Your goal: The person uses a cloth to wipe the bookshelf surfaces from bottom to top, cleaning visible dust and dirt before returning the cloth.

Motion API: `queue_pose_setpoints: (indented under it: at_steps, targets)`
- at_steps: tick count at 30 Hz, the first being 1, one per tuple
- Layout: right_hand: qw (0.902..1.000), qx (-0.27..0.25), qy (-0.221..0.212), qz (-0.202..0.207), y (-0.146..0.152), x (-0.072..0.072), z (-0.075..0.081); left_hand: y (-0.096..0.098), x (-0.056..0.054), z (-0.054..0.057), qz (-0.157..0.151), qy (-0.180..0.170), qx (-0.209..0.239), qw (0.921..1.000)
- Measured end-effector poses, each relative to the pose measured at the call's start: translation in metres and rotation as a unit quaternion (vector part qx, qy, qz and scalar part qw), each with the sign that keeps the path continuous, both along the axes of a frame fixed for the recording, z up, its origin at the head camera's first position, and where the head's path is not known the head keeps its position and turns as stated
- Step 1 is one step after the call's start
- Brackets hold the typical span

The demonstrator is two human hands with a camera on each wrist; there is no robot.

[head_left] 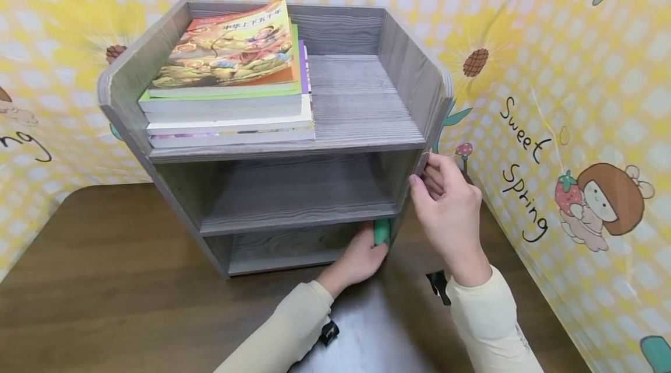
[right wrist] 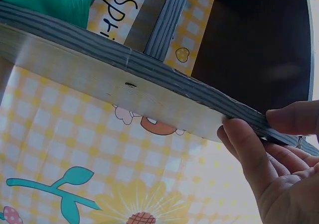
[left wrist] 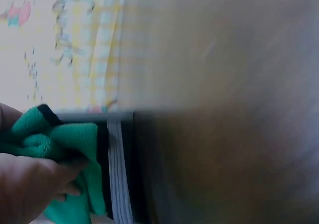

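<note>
A grey wood-grain shelf unit (head_left: 293, 151) stands on the brown tabletop. My left hand (head_left: 359, 256) reaches into its lowest compartment at the right and grips a green cloth (head_left: 382, 232) with a dark edge. In the left wrist view the cloth (left wrist: 75, 149) is bunched between thumb and fingers, close to the side panel's inner face. My right hand (head_left: 449, 210) pinches the front edge of the right side panel (right wrist: 199, 92), thumb on one face and fingers on the other. Part of the green cloth (right wrist: 55, 2) also shows in the right wrist view, inside the unit.
A stack of books (head_left: 225, 81) lies on the left of the top shelf. Behind and to the right rises a yellow checked wall covering (head_left: 550, 70), close to the unit's right side. Black straps (head_left: 439, 287) hang at both wrists.
</note>
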State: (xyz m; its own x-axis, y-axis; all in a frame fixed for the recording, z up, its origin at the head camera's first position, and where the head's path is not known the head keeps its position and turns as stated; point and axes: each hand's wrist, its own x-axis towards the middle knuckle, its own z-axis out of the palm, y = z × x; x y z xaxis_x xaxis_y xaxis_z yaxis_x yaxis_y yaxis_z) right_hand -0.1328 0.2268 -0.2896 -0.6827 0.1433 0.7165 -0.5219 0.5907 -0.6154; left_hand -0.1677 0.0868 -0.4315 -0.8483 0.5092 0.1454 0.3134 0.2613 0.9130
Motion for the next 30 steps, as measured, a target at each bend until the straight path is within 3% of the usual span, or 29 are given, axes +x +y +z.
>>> queue_pose_setpoints:
  at_steps: [5, 8, 12, 18, 20, 23, 25, 30]
  targets:
    - [0.9999, -0.002, 0.012, -0.004, 0.000, 0.001, 0.002, -0.002, 0.026, 0.006, -0.024, 0.031, 0.026, 0.9989]
    - [0.9998, -0.005, 0.015, -0.008, -0.002, 0.002, 0.002, -0.003, 0.028, 0.009, -0.027, 0.045, 0.017, 0.9985]
    - [0.9997, -0.014, 0.014, -0.010, -0.006, 0.002, 0.000, -0.002, 0.011, 0.010, -0.011, 0.059, -0.013, 0.9981]
    - [0.9997, -0.019, 0.012, -0.008, -0.009, 0.001, -0.002, -0.003, -0.016, 0.008, 0.023, -0.024, -0.053, 0.9980]
    - [0.9997, -0.020, 0.014, -0.008, -0.008, 0.000, -0.002, -0.002, -0.019, 0.004, 0.023, -0.027, -0.046, 0.9983]
    - [0.9996, -0.020, 0.017, -0.010, -0.007, -0.001, -0.001, 0.000, -0.013, -0.003, 0.014, -0.006, -0.025, 0.9996]
    - [0.9996, -0.019, 0.019, -0.013, -0.007, -0.001, -0.001, 0.000, -0.004, -0.006, 0.004, 0.004, -0.003, 1.0000]
    - [0.9996, -0.017, 0.015, -0.016, -0.006, 0.000, -0.001, -0.003, 0.020, -0.002, -0.024, -0.004, 0.025, 0.9994]
